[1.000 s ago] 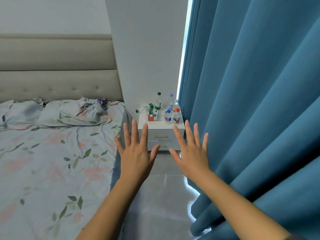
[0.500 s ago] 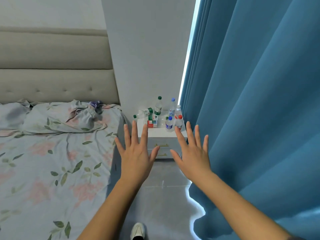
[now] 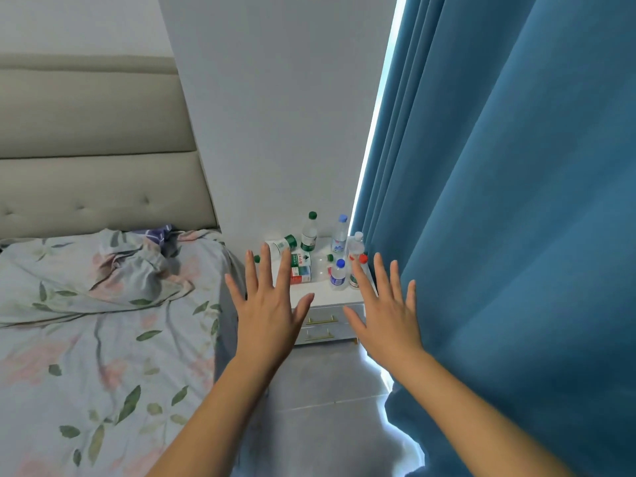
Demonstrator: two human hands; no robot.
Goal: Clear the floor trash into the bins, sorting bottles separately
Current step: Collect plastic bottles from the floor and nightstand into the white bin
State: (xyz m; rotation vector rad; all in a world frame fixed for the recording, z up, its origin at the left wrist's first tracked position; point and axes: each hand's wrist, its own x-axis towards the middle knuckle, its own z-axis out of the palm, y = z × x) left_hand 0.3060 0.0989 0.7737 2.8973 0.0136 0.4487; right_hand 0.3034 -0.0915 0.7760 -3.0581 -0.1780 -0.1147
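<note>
Several plastic bottles crowd the top of a white nightstand ahead. A green-capped bottle and a blue-capped bottle stand upright at the back. Another green-capped bottle lies on its side, and a small blue-capped bottle stands at the front. My left hand and my right hand are held up in front of the nightstand, palms forward, fingers spread, holding nothing. The left fingers hide part of the lying bottles. No bin is in view.
A bed with a floral cover and a padded headboard fills the left. A heavy blue curtain hangs along the right. A narrow strip of grey tiled floor runs between them up to the nightstand.
The view has come closer to the nightstand, so it and the bottles look larger. Both hands stay raised and spread in the same pose. The shoe seen earlier is out of view.
</note>
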